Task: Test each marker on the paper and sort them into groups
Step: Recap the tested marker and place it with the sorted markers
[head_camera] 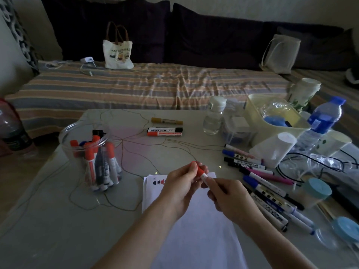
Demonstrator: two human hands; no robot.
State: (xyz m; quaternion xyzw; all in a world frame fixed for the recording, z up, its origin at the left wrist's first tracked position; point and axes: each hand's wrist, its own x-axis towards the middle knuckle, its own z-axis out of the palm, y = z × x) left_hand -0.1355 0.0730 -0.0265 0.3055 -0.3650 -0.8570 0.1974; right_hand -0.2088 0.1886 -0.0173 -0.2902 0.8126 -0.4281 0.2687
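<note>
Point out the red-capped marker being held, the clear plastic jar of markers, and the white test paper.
red-capped marker (201,173), head view, red cap.
clear plastic jar (67,141), head view, left wall.
white test paper (196,226), head view, bare middle.

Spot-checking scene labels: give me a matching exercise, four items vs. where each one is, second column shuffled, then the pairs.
Items:
1. red-capped marker
2. clear jar
3. yellow marker
4. paper

Places:
A. far side of the table, beyond a black and a red marker
B. held between both hands
C. left of the paper, standing upright with markers inside
D. flat on the table under the hands

Pairs: 1-B, 2-C, 3-A, 4-D
</note>
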